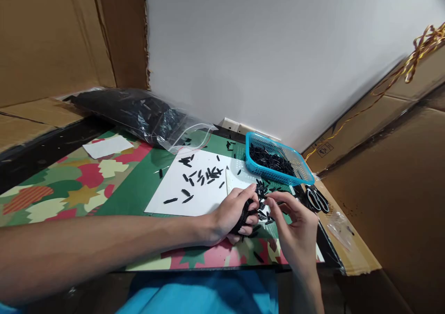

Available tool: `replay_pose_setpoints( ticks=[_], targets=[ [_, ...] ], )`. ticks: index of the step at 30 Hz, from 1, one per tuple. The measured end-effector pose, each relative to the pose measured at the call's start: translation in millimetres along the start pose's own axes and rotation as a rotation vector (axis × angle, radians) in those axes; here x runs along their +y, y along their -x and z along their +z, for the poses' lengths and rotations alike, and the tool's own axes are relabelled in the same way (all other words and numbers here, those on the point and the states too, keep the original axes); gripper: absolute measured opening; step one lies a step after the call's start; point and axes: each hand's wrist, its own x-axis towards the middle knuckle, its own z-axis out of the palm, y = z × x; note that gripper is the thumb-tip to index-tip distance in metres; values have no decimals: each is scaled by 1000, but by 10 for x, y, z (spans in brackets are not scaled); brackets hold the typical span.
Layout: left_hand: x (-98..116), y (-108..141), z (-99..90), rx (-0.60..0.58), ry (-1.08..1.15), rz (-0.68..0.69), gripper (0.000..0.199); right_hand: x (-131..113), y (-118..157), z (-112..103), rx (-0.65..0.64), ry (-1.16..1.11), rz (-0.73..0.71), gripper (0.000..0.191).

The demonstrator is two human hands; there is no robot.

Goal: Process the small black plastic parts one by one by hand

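Observation:
My left hand (239,214) is closed around a bunch of thin black strips (246,212), some of which stick out between the fingers. Close by on the right, my right hand (295,216) has its thumb and forefinger pinched together near the left fist; what sits in the pinch is too small to make out. Loose black pieces (262,191) are scattered under and between both hands. More short black pieces (212,172) lie spread over a white sheet of paper (160,198) to the left.
A blue plastic basket (306,168) holding many black pieces stands behind my right hand. Scissors (317,198) lie at the right edge. A large zip bag of dark material (139,115) rests at the back left. Cardboard walls (389,175) flank the table.

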Motion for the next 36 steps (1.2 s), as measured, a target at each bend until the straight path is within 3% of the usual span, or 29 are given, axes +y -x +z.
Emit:
replay_pose_setpoints(
  ticks=[3, 14, 23, 29, 36],
  targets=[
    [-1, -2, -9, -5, 9, -27, 66, 24, -25, 23, -67, -59, 79, 20],
    [25, 6, 6, 4, -5, -11, 55, 104, -56, 73, -67, -241, 250, 26],
    [48, -3, -12, 40, -10, -27, 62, 133, -124, 75, -166, -212, 204, 27],
    [65, 0, -34, 40, -30, -39, 64, 166, -140, 90, -125, -241, 193, 21],
    [71, 16, -10, 27, -41, -47, 64, 195, -98, 1, -147, -199, 53, 11]
  ],
)
